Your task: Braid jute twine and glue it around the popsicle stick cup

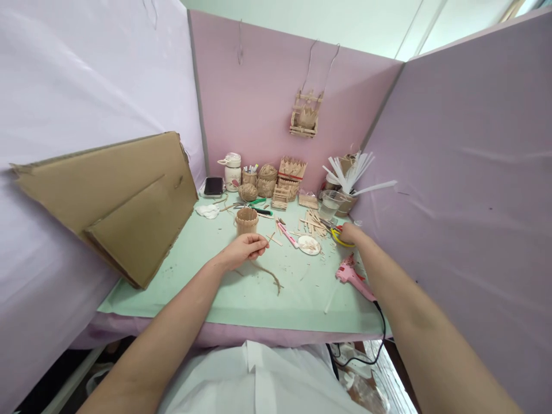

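Note:
My left hand point(246, 249) is closed in a pinch on a length of brown twine point(276, 280). One short end pokes up past the fingertips, and the rest trails below the hand onto the table. Just behind that hand stands a small round cup of craft sticks point(246, 221), open at the top. At the right, my right hand point(351, 233) is closed at the handles of yellow-and-red scissors point(340, 239), whose blades point toward a heap of wooden sticks. The fingers of this hand are partly hidden. A pink glue gun point(354, 278) lies in front of it.
A white dish of scraps point(309, 245), a pink pen point(288, 235) and loose sticks point(314, 221) lie mid-table. Behind are green-handled pliers point(259, 211), a twine ball point(248, 192) and a plastic cup of water point(330, 205). Cardboard point(129, 201) leans left; the glue gun's cord point(383, 328) hangs off the edge.

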Motion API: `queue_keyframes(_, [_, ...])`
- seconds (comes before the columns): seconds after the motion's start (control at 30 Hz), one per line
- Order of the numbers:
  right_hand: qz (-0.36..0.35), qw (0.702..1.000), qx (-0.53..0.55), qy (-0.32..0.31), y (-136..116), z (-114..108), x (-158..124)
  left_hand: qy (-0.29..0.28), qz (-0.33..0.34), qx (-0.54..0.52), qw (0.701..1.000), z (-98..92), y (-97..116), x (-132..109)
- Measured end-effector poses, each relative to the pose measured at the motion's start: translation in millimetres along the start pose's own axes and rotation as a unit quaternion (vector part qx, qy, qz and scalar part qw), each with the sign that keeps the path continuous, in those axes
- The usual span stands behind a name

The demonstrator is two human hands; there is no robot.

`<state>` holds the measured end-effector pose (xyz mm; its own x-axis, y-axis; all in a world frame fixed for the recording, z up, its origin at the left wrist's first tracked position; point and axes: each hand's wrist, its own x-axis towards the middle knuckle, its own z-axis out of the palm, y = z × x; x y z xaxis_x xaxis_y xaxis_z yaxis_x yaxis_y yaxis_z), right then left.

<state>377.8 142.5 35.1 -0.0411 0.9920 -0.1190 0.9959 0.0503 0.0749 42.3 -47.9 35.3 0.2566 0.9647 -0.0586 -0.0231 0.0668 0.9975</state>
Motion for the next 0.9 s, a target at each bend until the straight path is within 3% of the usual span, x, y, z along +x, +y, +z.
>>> queue_keyframes(0.2, [0.036, 0.999, -0.017, -0.002, 11, -35, -38, -0.018, 0.000, -0.031, 0.999, -1.8, -1, 1])
queue_keyframes(0.33, [0.033, 0.992, 0.110, 0.045, 14, -50, -98, -0.005, -0.007, -0.051, 0.999, -2.2, 0, 0])
queue_keyframes(0.4, [-0.007, 0.957, 0.282, 0.068, 5, -46, -138, 0.002, -0.006, -0.052, 0.999, -2.2, 1, 0])
queue_keyframes(0.47, [-0.076, 0.878, 0.472, 0.016, -13, -35, -177, 0.002, -0.003, -0.043, 0.999, -2.4, 1, 0])
queue_keyframes(0.53, [-0.096, 0.820, 0.562, -0.038, -36, -21, -211, -0.005, -0.002, -0.032, 0.999, -2.9, 1, 0])
queue_keyframes(0.6, [-0.129, 0.792, 0.591, -0.080, -60, -9, -237, -0.013, -0.003, -0.030, 0.999, -3.7, 1, 0])
queue_keyframes(0.7, [-0.200, 0.784, 0.569, -0.149, -86, 6, -259, -0.023, -0.008, -0.043, 0.999, -5.3, 0, 0])
queue_keyframes(0.9, [-0.179, 0.844, 0.478, -0.162, -101, 16, -267, -0.064, -0.025, -0.060, 0.996, -6.9, 1, -4])
